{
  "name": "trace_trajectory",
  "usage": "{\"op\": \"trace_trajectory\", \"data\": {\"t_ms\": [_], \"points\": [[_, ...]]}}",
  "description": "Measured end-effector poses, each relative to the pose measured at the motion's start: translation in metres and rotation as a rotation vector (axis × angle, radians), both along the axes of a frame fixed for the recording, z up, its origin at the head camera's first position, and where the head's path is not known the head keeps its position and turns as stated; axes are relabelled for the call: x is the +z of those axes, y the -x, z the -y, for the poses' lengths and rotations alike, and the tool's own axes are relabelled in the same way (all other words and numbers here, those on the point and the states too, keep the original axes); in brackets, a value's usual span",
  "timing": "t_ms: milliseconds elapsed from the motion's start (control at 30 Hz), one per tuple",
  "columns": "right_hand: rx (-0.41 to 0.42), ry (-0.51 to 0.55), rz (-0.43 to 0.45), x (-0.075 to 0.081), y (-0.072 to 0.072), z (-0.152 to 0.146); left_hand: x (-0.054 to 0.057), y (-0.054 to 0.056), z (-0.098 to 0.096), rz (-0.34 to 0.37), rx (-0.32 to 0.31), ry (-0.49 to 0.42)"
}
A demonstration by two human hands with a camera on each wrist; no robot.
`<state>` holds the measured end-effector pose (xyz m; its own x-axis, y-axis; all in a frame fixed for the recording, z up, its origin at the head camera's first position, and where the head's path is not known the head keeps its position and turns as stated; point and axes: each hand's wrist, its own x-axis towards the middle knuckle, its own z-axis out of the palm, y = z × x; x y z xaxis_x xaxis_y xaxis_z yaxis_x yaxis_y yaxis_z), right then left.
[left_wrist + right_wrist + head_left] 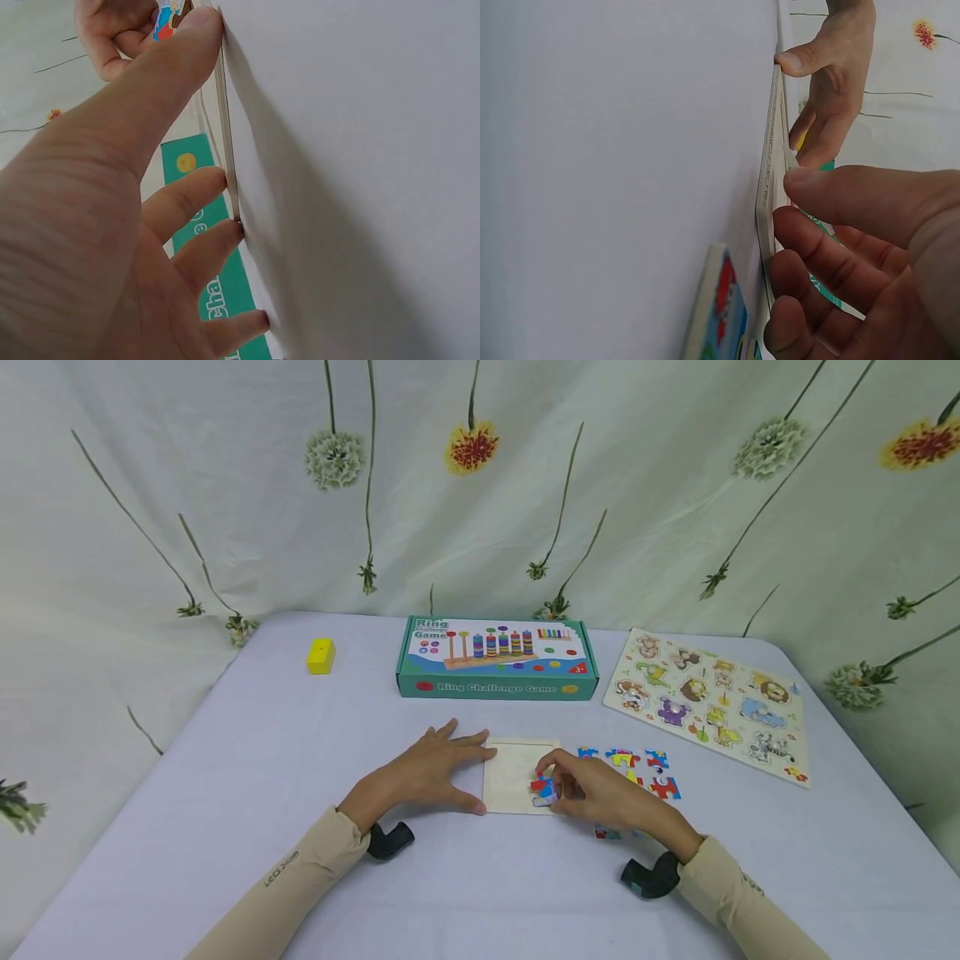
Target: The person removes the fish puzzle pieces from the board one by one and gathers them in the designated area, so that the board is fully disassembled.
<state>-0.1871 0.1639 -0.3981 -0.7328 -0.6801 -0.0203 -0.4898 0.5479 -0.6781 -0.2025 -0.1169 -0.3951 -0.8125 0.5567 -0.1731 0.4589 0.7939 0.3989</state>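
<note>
A pale wooden puzzle board [510, 768] lies flat on the white-covered table. My left hand [431, 768] has its fingers spread along the board's left side; the thumb touches the near corner. Over the board's right part, my right hand [600, 789] pinches a colourful jigsaw piece [544, 791] between thumb and fingers. The printed face of that piece [166, 22] shows in the left wrist view. Whether it touches the board cannot be told. Right of the board lie several loose jigsaw pieces [664, 787], some hidden by my right hand.
Behind the board stands a green Ring Challenge Game box [497, 687]. An animal peg puzzle [705, 702] lies at the back right, and a yellow block [321, 656] sits at the back left. A flowered cloth [480, 527] hangs behind the table.
</note>
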Motion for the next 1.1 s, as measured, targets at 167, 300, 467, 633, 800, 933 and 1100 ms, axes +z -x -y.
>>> {"op": "trace_trajectory", "data": {"t_ms": [167, 300, 467, 633, 800, 933, 1100], "points": [[-0.001, 0.006, -0.007, 0.000, 0.000, 0.000, 0.000, 0.000, 0.000, 0.012, 0.016, -0.003], [0.004, 0.014, -0.006, 0.001, 0.000, 0.000, -0.001, 0.000, -0.001, 0.012, 0.019, -0.004], [0.011, 0.024, -0.009, 0.002, 0.000, -0.001, 0.000, 0.000, -0.001, 0.012, 0.022, 0.004], [0.006, 0.015, -0.016, 0.003, 0.000, -0.003, -0.001, -0.001, -0.001, 0.011, 0.023, 0.008], [0.001, 0.016, -0.002, 0.006, -0.001, -0.005, -0.001, 0.000, -0.001, 0.008, 0.024, 0.012], [-0.010, 0.018, 0.004, 0.009, -0.004, -0.006, -0.001, 0.000, -0.001, 0.007, 0.016, 0.011], [-0.027, 0.011, 0.003, 0.011, -0.007, -0.010, -0.001, 0.001, -0.001, 0.008, 0.012, 0.008]]}}
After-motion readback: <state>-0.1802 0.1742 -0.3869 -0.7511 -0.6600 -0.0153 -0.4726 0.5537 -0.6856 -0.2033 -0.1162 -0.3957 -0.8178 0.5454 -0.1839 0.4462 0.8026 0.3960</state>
